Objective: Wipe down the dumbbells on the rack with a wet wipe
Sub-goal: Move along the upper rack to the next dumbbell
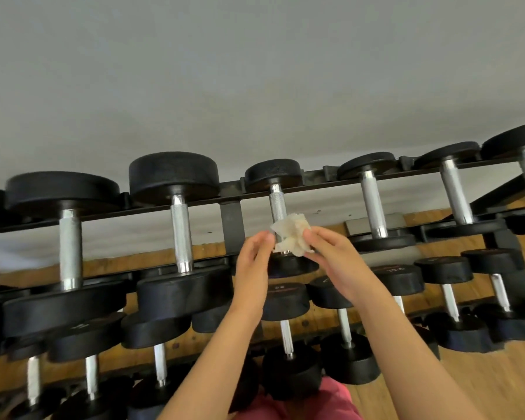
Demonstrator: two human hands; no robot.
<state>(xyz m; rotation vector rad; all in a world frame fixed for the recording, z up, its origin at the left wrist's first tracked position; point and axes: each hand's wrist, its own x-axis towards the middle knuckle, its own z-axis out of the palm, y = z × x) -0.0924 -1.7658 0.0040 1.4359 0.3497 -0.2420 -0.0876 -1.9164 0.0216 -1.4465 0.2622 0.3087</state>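
Two rows of black dumbbells sit on a dark rack point(232, 225) against a grey wall point(255, 71). Toward the top rail's left end rests a large dumbbell point(70, 247), with a slightly smaller dumbbell point(181, 237) beside it. Near the middle of the rail, the left hand point(252, 262) pinches the left edge of a crumpled white wipe point(291, 234) between thumb and fingertips. The wipe is held in front of the steel handle of a small dumbbell point(273, 174); whether they touch cannot be told. The right hand point(331, 256) pinches the wipe's right side. Further right, a slim dumbbell point(373, 204) rests on the rail. A wooden floor point(497, 374) shows at the lower right.
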